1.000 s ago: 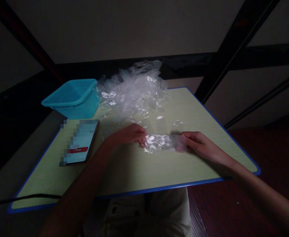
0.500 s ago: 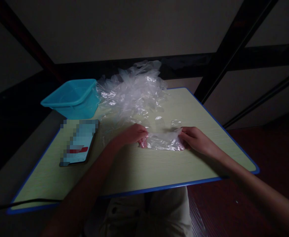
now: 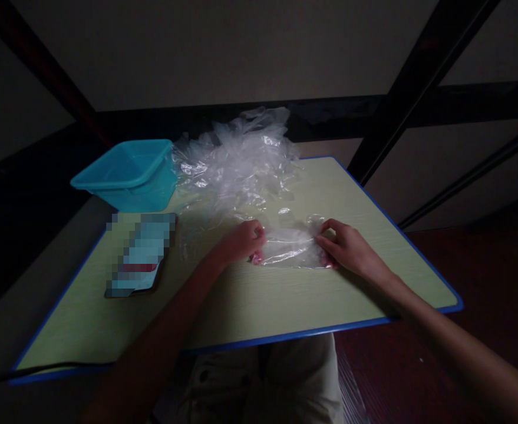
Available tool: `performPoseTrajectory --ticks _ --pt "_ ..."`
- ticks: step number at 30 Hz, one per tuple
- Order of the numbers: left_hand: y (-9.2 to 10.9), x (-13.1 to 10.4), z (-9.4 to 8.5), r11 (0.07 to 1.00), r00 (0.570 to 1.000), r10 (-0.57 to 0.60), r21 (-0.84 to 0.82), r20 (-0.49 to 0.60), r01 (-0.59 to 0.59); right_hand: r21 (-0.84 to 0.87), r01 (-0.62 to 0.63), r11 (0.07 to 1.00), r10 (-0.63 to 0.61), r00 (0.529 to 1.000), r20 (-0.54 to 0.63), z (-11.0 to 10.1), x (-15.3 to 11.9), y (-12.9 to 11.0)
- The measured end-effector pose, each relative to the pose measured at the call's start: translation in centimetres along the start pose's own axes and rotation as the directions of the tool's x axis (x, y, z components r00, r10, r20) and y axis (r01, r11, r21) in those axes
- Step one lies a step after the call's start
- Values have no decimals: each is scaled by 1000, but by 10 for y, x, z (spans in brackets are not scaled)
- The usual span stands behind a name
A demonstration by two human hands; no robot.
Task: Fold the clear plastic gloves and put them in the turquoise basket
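A clear plastic bag [image 3: 290,250] lies stretched between my two hands near the middle of the table. Its left edge is pinched by my left hand [image 3: 244,240], with the fingers curled. My right hand [image 3: 340,242] has thumb and forefinger closed on the bag's upper right corner. Pinkish patches show through the film beside both hands. Behind the bag rises a large loose heap of crumpled clear plastic [image 3: 241,159], whose thin film spreads forward toward my left hand.
A turquoise basin [image 3: 152,182] stands at the back left, against the plastic heap. In front of it lies a phone [image 3: 146,253]. A black cable [image 3: 64,366] crosses the front left corner of the blue-edged table [image 3: 285,306].
The bag's upper edge has dropped back and lies flatter. My right hand has shifted slightly left and away from me along it; my left hand has barely moved.
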State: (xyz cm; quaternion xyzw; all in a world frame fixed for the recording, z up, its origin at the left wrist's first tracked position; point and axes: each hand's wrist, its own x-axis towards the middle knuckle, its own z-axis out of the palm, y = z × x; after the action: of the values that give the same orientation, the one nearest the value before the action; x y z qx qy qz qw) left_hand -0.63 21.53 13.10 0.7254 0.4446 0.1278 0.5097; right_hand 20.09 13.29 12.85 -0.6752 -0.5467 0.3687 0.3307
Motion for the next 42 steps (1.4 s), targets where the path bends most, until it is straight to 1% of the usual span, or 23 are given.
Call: performPoseTrajectory --ticks 3,6,10,15,19,21,22,23,24,25,26,27,28,29,30,31,32,34,36,38,40,42 --pt "-4 1 1 1000 1000 -6 2 -27 6 -57 -2 998 1 1000 -27 1 0 -3" --pt "-6 3 2 1000 999 -16 -11 -46 16 -70 -24 997 21 999 -43 1 -1 -3" --pt "-5 2 3 998 997 -49 -40 -55 46 -32 9 999 -11 998 -59 1 -4 2" --pt "3 -4 1 994 993 -92 -60 -77 87 17 45 999 -44 995 -85 2 -12 9" --pt "8 -10 -3 993 987 -111 -56 -115 105 83 54 995 -47 995 -87 0 -18 13" --pt "8 -14 -4 994 984 -105 -52 -141 99 79 74 994 -67 993 -92 -2 -21 15" --pt "8 -16 -5 995 982 -92 -39 -164 87 56 99 993 -92 989 -114 -3 -22 15" --pt "6 -20 -5 998 975 -60 3 -214 62 16 135 991 -131 980 -150 -4 -25 16" --pt "5 -24 -4 996 959 -2 81 -283 26 -46 178 983 -184 963 -196 -4 -28 15" --pt "3 -29 -3 981 932 86 191 -352 -19 -128 229 965 -254 937 -238 -3 -33 14" --pt "2 -35 0 940 885 207 335 -417 -62 -222 282 933 -335 906 -258 -2 -38 12" --pt "0 -42 5 875 844 330 472 -424 -105 -324 332 886 -418 873 -250 0 -44 10" --pt "-2 -49 10 815 822 424 556 -381 -162 -416 387 823 -496 846 -195 4 -50 7" --pt "-4 -56 16 749 805 501 625 -319 -219 -494 436 752 -546 832 -97 8 -56 5" --pt "-5 -63 23 673 801 552 691 -232 -264 -565 477 674 -575 818 5 12 -61 3" --pt "-8 -69 30 594 802 582 744 -135 -306 -625 505 596 -590 803 87 17 -65 3" --pt "-10 -74 36 527 801 595 784 -65 -328 -666 523 531 -589 793 153 21 -68 4" --pt "-16 -80 45 451 817 577 831 8 -326 -717 535 447 -572 787 231 27 -72 8" --pt "-22 -83 47 423 843 538 856 26 -296 -738 529 418 -547 796 260 30 -72 15" --pt "-29 -86 45 417 863 504 868 27 -271 -752 516 410 -531 806 263 30 -72 20" --pt "-35 -90 41 423 876 481 869 26 -258 -761 506 406 -527 810 258 29 -72 23" --pt "-41 -95 37 447 883 470 858 14 -252 -762 506 403 -531 808 256 28 -73 23"
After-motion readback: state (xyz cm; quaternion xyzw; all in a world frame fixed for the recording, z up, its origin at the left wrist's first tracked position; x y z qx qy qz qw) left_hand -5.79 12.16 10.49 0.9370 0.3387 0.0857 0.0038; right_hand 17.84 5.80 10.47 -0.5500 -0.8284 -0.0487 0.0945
